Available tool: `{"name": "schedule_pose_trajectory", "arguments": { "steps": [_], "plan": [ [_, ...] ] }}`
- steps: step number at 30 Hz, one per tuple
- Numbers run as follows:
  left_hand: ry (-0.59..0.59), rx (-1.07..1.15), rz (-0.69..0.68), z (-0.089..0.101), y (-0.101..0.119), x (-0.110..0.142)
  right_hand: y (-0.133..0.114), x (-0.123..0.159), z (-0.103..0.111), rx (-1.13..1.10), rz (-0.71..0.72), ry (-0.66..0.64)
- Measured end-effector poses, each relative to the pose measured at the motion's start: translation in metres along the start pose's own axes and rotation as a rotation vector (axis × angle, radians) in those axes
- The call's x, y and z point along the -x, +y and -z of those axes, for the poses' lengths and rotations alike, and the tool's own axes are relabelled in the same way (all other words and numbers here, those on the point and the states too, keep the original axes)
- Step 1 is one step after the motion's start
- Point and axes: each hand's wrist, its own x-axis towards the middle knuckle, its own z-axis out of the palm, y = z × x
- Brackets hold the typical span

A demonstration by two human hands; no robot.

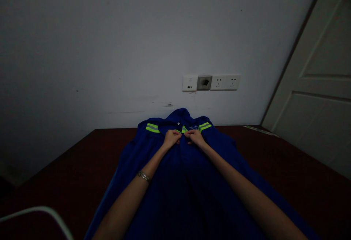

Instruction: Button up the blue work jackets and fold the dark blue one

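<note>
A blue work jacket (175,167) with yellow-green reflective stripes lies spread on a dark red table, its collar toward the wall. My left hand (172,138) pinches the front edge of the jacket near the chest stripe, fingers closed. Just to its right, my right hand (195,137) pinches the other side of the front opening, close beneath a small chest print. A narrow gap separates the two hands. Any button or zip between the fingertips is too small and dark to make out. A bracelet circles my left wrist.
The dark red tabletop (74,159) reaches a grey-white wall carrying a row of sockets (211,82). A panelled door (318,86) stands at the right. A pale cable (46,209) curves in at the lower left. A thin flat strip (260,130) lies at the table's back right.
</note>
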Motion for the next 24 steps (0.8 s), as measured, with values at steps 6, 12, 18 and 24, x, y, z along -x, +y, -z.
{"name": "schedule_pose_trajectory", "arguments": {
  "steps": [6,12,18,24],
  "plan": [
    [-0.001,-0.039,0.027,0.001,0.006,0.003,-0.007,0.006,0.000,-0.082,-0.100,-0.012],
    [0.010,-0.165,-0.038,0.001,0.009,0.005,-0.016,0.016,0.000,-0.158,-0.204,-0.027],
    [0.028,-0.185,-0.035,0.002,0.012,0.008,-0.017,0.019,0.000,-0.250,-0.264,-0.057],
    [0.039,-0.135,-0.030,0.001,0.014,0.009,-0.017,0.019,-0.002,-0.261,-0.235,-0.050]
  ]
}}
